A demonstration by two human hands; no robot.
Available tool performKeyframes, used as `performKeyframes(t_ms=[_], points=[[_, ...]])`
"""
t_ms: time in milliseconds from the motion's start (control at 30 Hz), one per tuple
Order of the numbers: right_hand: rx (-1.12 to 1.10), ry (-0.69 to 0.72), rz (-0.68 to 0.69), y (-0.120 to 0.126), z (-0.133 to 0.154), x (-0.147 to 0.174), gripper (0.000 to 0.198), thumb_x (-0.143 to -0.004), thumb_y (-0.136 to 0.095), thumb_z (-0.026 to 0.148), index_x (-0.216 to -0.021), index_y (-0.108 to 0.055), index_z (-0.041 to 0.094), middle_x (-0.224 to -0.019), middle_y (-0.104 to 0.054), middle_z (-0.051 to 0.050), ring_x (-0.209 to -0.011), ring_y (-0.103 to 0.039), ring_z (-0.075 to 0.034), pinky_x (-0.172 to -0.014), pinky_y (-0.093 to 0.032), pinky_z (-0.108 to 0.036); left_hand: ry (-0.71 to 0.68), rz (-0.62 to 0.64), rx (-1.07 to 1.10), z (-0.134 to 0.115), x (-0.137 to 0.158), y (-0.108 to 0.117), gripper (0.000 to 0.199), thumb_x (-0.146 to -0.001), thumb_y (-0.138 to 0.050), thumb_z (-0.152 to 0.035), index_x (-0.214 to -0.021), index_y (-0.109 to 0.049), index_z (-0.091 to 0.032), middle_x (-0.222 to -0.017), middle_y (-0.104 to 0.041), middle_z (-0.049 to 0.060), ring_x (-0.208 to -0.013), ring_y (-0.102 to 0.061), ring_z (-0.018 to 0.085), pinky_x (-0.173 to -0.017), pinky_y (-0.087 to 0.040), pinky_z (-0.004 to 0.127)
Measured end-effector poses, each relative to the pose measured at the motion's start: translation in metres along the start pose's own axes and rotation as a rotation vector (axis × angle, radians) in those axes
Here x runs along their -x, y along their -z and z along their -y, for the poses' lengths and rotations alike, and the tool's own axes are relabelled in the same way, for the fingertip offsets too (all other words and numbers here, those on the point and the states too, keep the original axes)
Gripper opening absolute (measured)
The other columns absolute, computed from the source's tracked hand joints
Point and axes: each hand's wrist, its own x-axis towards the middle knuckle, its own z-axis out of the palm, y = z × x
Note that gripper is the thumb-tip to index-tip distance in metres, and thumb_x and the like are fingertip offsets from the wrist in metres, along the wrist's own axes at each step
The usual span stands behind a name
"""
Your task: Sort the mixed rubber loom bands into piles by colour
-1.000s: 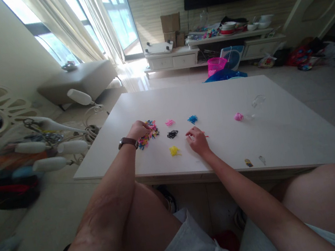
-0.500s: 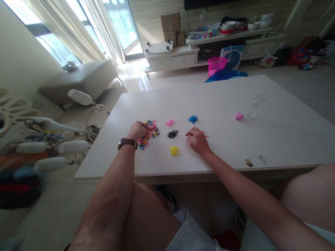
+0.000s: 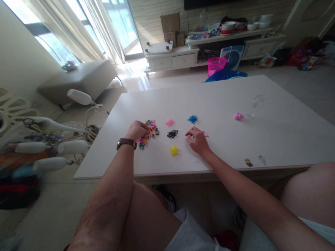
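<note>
My left hand [image 3: 137,129], with a dark watch [image 3: 126,142] on its wrist, has its fingertips pinched together at the edge of a mixed pile of small coloured pieces [image 3: 153,132]. Whatever lies between them is too small to name. My right hand [image 3: 198,141] rests low over the table with curled fingers, thumb close to the index finger; any piece in them cannot be made out. Red pieces [image 3: 206,134] show beside it. Between the hands lie a pink heap [image 3: 170,122], a black heap [image 3: 173,134] and a yellow heap [image 3: 174,150]. A blue heap [image 3: 192,119] is beyond my right hand.
On the white table [image 3: 296,129], a pink object [image 3: 238,116] and a clear container [image 3: 258,100] lie to the right. A small yellow cartoon figure [image 3: 248,162] and a clear piece [image 3: 262,160] are near the front edge. A lamp with white shades [image 3: 73,147] stands left.
My left hand has shifted very slightly within the edge of the mixed pile. My right hand stays in nearly the same place, and the heaps look unchanged.
</note>
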Motion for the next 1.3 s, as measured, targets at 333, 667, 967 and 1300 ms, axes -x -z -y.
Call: performKeyframes(t_ms=[333,667,967,1300], points=[[-0.001,0.001,0.009,0.0,-0.001,0.0,0.014,-0.082,-0.053,0.015,-0.08,-0.066,0.02,-0.087,-0.06,-0.004,-0.081,-0.058,-0.019,-0.075,-0.046,-0.032,0.078,0.075,0.288,0.005,0.0,0.0,0.02,-0.053,-0.086,-0.017,-0.065,-0.071,-0.012,-0.059,-0.07,0.006,-0.068,-0.071,0.02,-0.07,-0.058,0.027],[-0.011,-0.008,0.016,0.001,-0.002,0.0,0.014,-0.082,-0.054,0.015,-0.08,-0.067,0.019,-0.087,-0.061,-0.004,-0.081,-0.059,-0.019,-0.074,-0.046,-0.031,-0.039,0.069,0.137,-0.003,0.008,0.004,0.007,-0.059,-0.076,-0.017,-0.063,-0.072,-0.013,-0.055,-0.066,0.003,-0.057,-0.06,0.013,-0.057,-0.048,0.021],[-0.019,-0.006,0.017,0.001,0.0,0.0,0.015,-0.081,-0.053,0.014,-0.079,-0.067,0.02,-0.086,-0.061,-0.004,-0.079,-0.059,-0.018,-0.074,-0.046,-0.031,-0.087,0.038,0.037,-0.003,0.004,0.0,0.021,-0.061,-0.072,-0.015,-0.082,-0.075,-0.013,-0.062,-0.068,0.001,-0.055,-0.058,0.011,-0.049,-0.04,0.018],[-0.024,-0.005,0.014,0.001,0.001,0.0,0.015,-0.082,-0.053,0.014,-0.08,-0.066,0.02,-0.086,-0.061,-0.004,-0.079,-0.059,-0.018,-0.074,-0.046,-0.031,-0.055,0.096,-0.161,-0.004,0.002,-0.008,0.018,-0.066,-0.07,-0.015,-0.081,-0.08,-0.015,-0.065,-0.073,0.004,-0.06,-0.062,0.014,-0.054,-0.045,0.019]])
